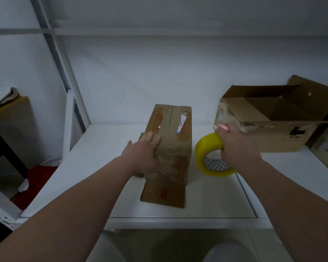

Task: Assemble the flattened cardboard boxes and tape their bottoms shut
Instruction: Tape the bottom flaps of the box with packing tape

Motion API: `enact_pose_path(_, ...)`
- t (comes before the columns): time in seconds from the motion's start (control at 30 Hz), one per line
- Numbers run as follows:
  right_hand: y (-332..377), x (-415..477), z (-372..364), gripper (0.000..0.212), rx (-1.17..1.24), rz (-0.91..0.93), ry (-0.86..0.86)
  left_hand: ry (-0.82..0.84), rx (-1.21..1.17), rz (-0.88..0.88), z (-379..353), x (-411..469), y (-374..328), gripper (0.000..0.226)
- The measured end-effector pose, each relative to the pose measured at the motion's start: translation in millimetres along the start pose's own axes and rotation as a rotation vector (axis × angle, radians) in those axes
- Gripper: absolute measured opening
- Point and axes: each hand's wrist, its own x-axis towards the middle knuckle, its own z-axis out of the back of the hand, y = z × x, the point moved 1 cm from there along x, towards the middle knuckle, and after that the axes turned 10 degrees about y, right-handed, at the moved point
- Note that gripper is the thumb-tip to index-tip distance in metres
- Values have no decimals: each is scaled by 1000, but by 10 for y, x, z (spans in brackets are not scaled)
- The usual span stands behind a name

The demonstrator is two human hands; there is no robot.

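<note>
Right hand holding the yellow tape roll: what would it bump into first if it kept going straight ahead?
Most likely the near wall of the large open brown cardboard box, right beyond the right hand and its yellow tape roll; how close is unclear.

Matt, scuffed cardboard box [169, 142] – glossy yellow plastic tape roll [208, 154] – on a smooth white table [102, 167].
</note>
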Motion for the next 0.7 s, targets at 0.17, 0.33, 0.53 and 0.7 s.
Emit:
enact_pose_path(0.17, 49, 3, -118, 57, 44, 5, -3, 69, 90, 26, 42, -61, -74, 82)
enact_pose_path(0.33, 114, -13, -161, 53, 84, -5, -32, 46, 215, 33, 97, -44, -206, 84)
enact_pose_path(0.53, 211, -71, -111, 54, 40, -35, 4, -3, 191, -159, 18, 14, -641, 84)
enact_pose_path(0.7, 449, -156, -17, 49, 25, 0, 52, 39, 206, -170, 104, 1, -526, 70)
